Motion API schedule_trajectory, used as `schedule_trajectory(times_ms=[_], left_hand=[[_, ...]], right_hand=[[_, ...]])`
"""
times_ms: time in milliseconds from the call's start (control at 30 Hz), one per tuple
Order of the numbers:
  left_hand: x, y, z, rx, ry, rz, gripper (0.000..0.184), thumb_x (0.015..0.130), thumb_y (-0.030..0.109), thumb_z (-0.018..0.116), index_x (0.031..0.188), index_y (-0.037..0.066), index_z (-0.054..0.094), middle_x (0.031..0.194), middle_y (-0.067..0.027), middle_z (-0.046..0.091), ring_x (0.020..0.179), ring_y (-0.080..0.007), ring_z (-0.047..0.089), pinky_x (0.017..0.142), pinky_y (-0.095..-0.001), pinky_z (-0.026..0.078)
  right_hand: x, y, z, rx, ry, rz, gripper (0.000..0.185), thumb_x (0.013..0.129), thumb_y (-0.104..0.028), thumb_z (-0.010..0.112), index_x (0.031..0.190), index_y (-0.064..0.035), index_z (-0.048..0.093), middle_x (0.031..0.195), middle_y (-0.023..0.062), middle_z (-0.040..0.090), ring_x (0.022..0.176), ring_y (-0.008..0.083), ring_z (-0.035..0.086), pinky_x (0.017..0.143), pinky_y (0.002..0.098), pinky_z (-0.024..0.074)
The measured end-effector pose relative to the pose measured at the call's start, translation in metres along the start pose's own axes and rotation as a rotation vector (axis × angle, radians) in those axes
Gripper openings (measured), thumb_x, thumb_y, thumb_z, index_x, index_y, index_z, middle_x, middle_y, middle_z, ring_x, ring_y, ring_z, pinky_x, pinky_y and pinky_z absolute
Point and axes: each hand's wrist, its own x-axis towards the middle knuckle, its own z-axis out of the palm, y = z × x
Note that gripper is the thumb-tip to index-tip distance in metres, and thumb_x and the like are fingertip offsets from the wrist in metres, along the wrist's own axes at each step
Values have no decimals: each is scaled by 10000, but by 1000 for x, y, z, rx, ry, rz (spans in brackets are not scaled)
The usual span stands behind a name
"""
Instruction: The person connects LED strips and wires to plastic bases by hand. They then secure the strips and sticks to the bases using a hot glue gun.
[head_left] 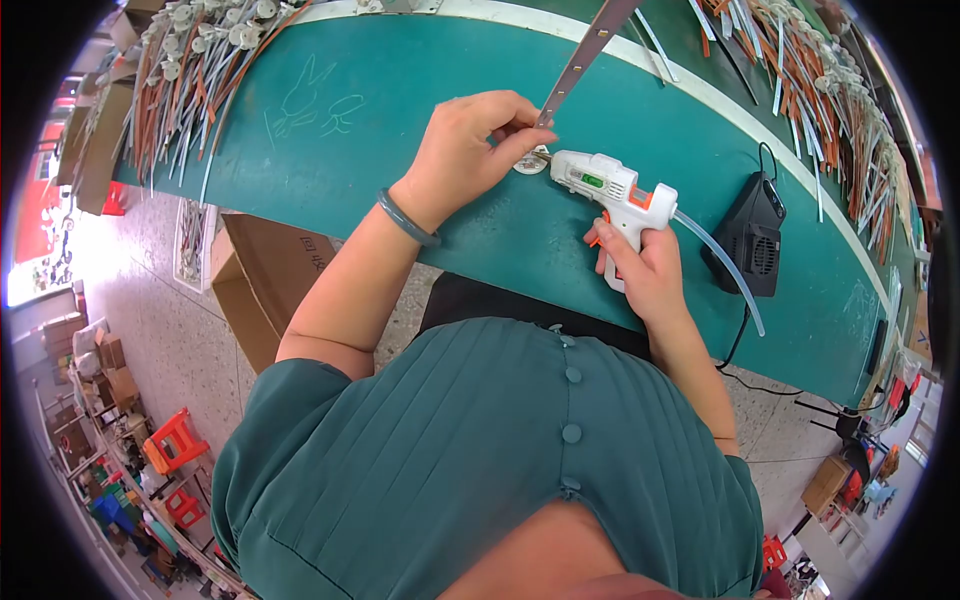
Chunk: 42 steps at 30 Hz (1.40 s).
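Observation:
My left hand [470, 150] is closed, thumb and fingers pinching the lower end of a narrow strip [578, 68] dotted with small yellowish squares, like an LED strip. The strip stands up from the fingers and leaves the view at the top. Just below the fingertips is a small whitish round piece [530, 165], partly hidden. My right hand [645, 265] is wrapped around the handle of a white hot glue gun [600, 182] with an orange trigger. Its nozzle points left, close to the round piece; whether they touch I cannot tell. A translucent glue stick [725, 265] trails from its back.
The green worktable [330, 150] curves around me. A black vented device [750, 235] with a cable stands right of the glue gun. Bundles of thin strips with whitish round ends [190, 90] lie at far left, more strips [800, 90] at far right. A cardboard box [265, 280] sits below the left edge.

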Motion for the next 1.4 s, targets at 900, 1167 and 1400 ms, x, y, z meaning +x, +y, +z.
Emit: schedule_trajectory(times_ms=[900,1167,1400], left_hand=[[14,13,-13,31,-219,-67,150,882,2,557,1011,-8,633,901,-133,692,848,-238,682,762,-309,532],[12,10,-8,62,-182,-11,134,873,-4,574,988,-7,643,892,-124,692,846,-237,682,755,-308,536],[11,8,-9,55,-168,8,135,869,-13,573,984,-4,644,893,-121,691,841,-237,681,756,-308,538]], right_hand=[[-2,-1,-13,189,-31,62,289,907,-145,595,1142,19,556,942,110,670,586,90,565,516,221,438],[7,-2,-8,144,-20,67,284,915,-161,568,1140,11,554,920,112,674,572,96,558,505,226,418],[10,-7,-3,129,4,102,285,909,-176,586,1118,16,559,865,99,660,565,90,554,495,221,409]])
